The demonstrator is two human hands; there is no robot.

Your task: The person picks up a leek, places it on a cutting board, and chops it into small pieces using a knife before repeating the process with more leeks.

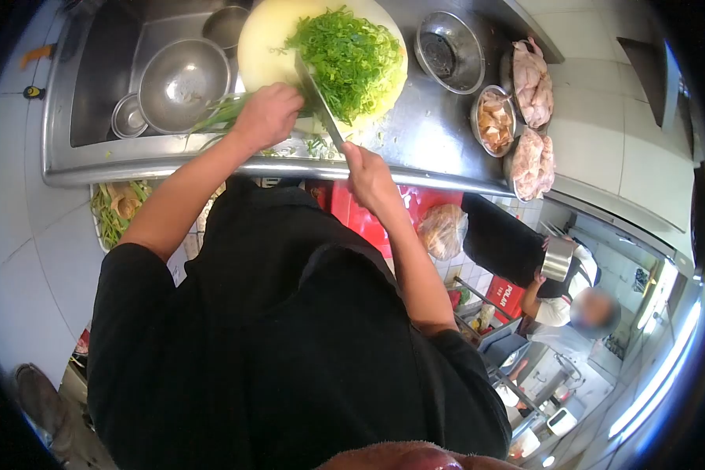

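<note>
My right hand (370,178) is closed round the handle of a knife (322,106), whose blade lies along the left side of a heap of chopped green onions (346,59). The heap rests on a round, pale cutting board (265,39). My left hand (270,115) is closed at the board's near edge, just left of the blade, with its fingers curled over a bunch of long green onions (222,117). The stalks stretch out to the left, over the sink's edge. Loose green bits lie on the steel counter below the board.
In the sink (110,70) at left sit a large metal bowl (185,86) and a small cup (129,116). A steel bowl (450,52), a bowl of cut pieces (495,120) and poultry (532,84) stand at right. A person (560,301) holds a metal container (557,258) behind.
</note>
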